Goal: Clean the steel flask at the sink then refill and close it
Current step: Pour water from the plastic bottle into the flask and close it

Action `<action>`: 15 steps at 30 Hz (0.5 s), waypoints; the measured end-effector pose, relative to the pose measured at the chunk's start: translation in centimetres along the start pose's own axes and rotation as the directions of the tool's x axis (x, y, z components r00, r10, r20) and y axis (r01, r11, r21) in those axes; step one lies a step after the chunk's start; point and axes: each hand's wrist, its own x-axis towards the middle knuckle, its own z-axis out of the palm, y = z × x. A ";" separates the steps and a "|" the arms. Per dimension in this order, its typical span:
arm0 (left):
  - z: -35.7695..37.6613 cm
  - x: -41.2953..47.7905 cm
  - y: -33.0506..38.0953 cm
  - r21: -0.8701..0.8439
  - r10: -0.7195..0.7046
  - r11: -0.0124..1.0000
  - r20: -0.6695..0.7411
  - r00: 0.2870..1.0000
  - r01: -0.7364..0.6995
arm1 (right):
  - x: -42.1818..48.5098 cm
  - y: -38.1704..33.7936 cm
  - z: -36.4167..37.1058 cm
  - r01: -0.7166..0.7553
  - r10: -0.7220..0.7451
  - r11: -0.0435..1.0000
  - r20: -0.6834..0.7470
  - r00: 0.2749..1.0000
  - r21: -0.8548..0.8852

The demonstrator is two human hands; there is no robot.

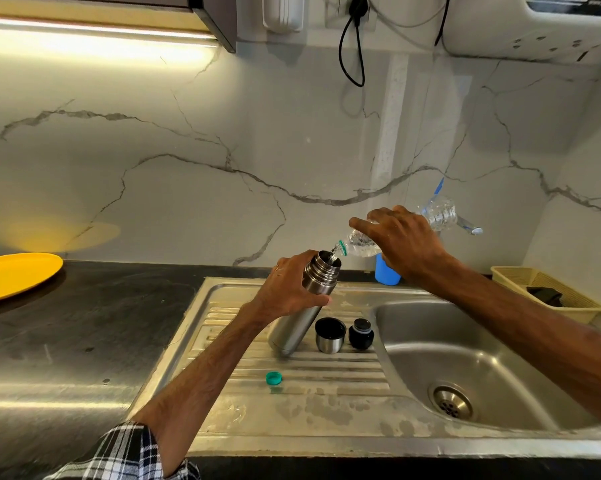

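My left hand (290, 289) grips the steel flask (297, 323) near its neck, tilted, its base resting on the ribbed drainboard (326, 375). My right hand (399, 244) holds a clear plastic water bottle (361, 245) tipped down, its green-ringed mouth at the flask's open top, water running in. The flask's steel cup lid (330, 336) and black stopper (360, 334) stand on the drainboard just right of the flask. A green bottle cap (273, 378) lies nearer the front.
The sink basin (465, 362) with its drain lies to the right. A blue cup (386, 273) stands behind the sink, a cream basket (548, 292) at the far right. A yellow plate (15, 275) sits on the dark counter at the left.
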 end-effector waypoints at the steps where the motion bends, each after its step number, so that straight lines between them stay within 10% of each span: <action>1: 0.0 0.0 0.0 0.002 0.002 1.000 -0.001 1.000 -0.002 | 0.0 0.0 0.0 0.002 -0.002 1.000 -0.002 1.000 -0.003; 15: 0.3 0.0 0.1 0.005 0.016 1.000 -0.005 1.000 -0.016 | 1.3 0.1 0.9 0.070 -0.072 0.997 -0.110 0.991 -0.024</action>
